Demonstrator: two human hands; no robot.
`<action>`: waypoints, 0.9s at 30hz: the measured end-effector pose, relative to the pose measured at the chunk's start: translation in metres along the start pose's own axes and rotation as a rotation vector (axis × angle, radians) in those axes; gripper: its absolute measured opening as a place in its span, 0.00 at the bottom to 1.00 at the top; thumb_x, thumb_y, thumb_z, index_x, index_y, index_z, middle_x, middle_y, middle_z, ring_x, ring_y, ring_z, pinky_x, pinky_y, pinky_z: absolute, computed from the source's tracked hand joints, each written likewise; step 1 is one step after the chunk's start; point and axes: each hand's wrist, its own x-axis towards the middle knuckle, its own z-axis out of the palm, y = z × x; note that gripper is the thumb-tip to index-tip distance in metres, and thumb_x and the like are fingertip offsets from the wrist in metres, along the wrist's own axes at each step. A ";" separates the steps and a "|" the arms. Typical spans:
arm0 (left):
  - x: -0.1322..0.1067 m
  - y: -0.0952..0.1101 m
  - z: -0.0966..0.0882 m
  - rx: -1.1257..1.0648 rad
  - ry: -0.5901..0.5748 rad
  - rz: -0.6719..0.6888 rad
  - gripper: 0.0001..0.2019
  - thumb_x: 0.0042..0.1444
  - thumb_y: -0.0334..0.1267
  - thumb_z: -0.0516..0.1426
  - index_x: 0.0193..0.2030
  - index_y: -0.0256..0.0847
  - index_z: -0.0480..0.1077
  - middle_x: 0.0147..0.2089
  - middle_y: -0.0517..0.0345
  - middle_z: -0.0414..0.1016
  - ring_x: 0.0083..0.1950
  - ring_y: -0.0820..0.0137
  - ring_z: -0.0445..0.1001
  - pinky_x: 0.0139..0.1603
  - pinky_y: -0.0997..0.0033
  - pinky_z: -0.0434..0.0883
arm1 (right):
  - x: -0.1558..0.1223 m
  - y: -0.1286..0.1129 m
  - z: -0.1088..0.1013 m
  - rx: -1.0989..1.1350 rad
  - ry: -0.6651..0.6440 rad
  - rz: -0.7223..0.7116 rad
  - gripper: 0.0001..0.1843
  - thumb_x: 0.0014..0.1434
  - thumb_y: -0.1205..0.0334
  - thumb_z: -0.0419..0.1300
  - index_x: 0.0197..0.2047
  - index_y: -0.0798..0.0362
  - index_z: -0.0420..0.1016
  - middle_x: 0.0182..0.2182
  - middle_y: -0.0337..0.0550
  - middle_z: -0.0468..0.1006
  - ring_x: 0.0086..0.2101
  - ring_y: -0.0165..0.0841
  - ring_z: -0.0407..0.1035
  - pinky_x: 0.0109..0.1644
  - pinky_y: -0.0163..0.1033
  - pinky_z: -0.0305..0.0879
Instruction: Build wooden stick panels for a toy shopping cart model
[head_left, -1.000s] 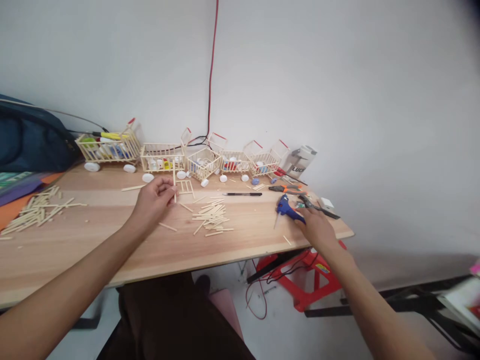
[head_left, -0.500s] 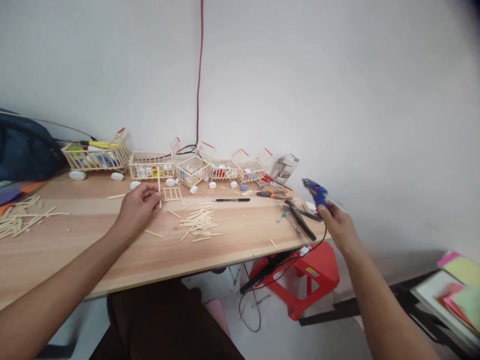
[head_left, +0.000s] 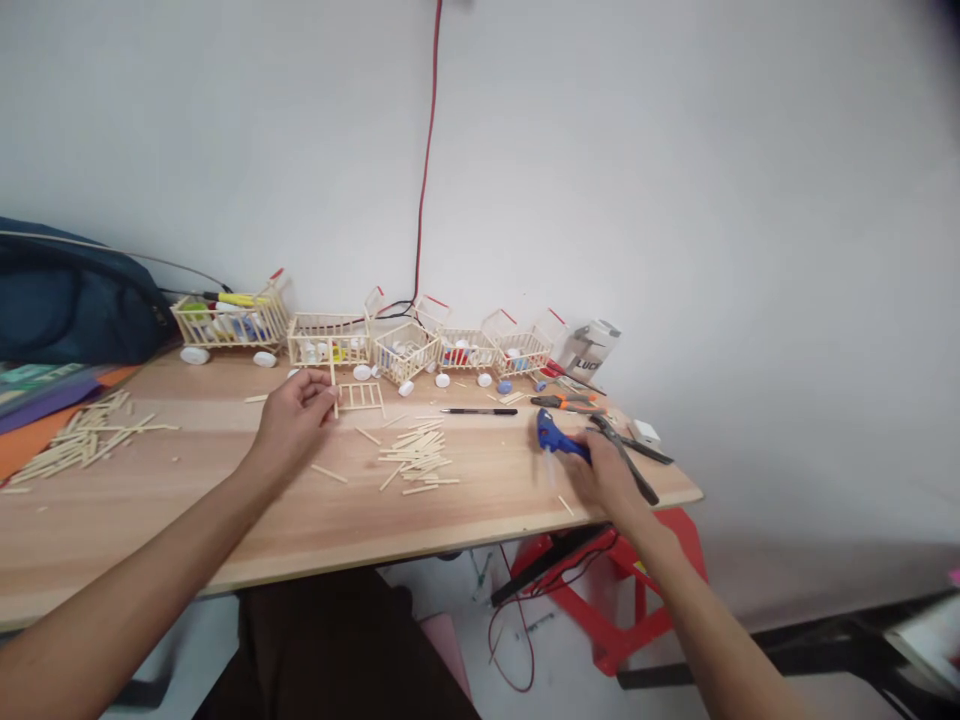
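My left hand (head_left: 298, 412) pinches an upright wooden stick at the left end of a small ladder-like stick frame (head_left: 361, 397), which extends to the right above the table. My right hand (head_left: 609, 478) is wrapped round the handle of a blue glue gun (head_left: 553, 436) over the right part of the table. What looks like a clear glue stick pokes out of the gun toward me. Between the hands lies a loose pile of short wooden sticks (head_left: 420, 455). Behind the pile is a black pen (head_left: 480, 411).
Several stick-built model carts (head_left: 330, 340) with bottle-cap wheels line the wall. Orange-handled pliers (head_left: 568, 402), a black hand tool (head_left: 637, 472) and a carton (head_left: 591, 348) stand or lie at the right. More sticks (head_left: 82, 440) and a blue bag (head_left: 82, 300) are left. A red stool (head_left: 637, 610) sits below.
My right hand has brought the glue gun from beyond the table's right edge leftward and down over the table. My left hand still holds the stick frame; the view has shifted left slightly.
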 end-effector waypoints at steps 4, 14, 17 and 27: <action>-0.002 0.005 0.002 0.004 0.007 -0.017 0.08 0.50 0.40 0.60 0.35 0.41 0.67 0.25 0.62 0.67 0.23 0.73 0.62 0.25 0.74 0.59 | 0.003 -0.007 0.014 -0.055 -0.045 0.015 0.12 0.62 0.60 0.51 0.46 0.55 0.68 0.43 0.54 0.74 0.47 0.44 0.67 0.52 0.48 0.63; -0.003 0.000 0.004 -0.044 -0.012 -0.032 0.10 0.49 0.41 0.61 0.35 0.41 0.67 0.25 0.62 0.67 0.23 0.74 0.62 0.24 0.75 0.58 | 0.010 0.011 -0.002 0.011 0.048 -0.054 0.15 0.64 0.56 0.48 0.41 0.53 0.73 0.42 0.51 0.78 0.44 0.41 0.70 0.50 0.46 0.64; -0.003 -0.003 0.005 -0.059 -0.029 -0.026 0.11 0.50 0.42 0.61 0.36 0.40 0.66 0.25 0.64 0.66 0.23 0.76 0.61 0.24 0.76 0.57 | 0.015 0.011 -0.003 0.028 0.121 -0.012 0.17 0.64 0.54 0.48 0.40 0.54 0.74 0.40 0.51 0.79 0.41 0.41 0.71 0.46 0.46 0.66; -0.002 -0.009 0.001 -0.023 -0.087 0.020 0.08 0.53 0.42 0.56 0.36 0.41 0.64 0.24 0.65 0.64 0.23 0.75 0.59 0.25 0.76 0.56 | 0.052 -0.067 0.030 0.127 0.053 -0.240 0.16 0.64 0.62 0.50 0.47 0.53 0.76 0.45 0.50 0.79 0.46 0.40 0.71 0.51 0.45 0.65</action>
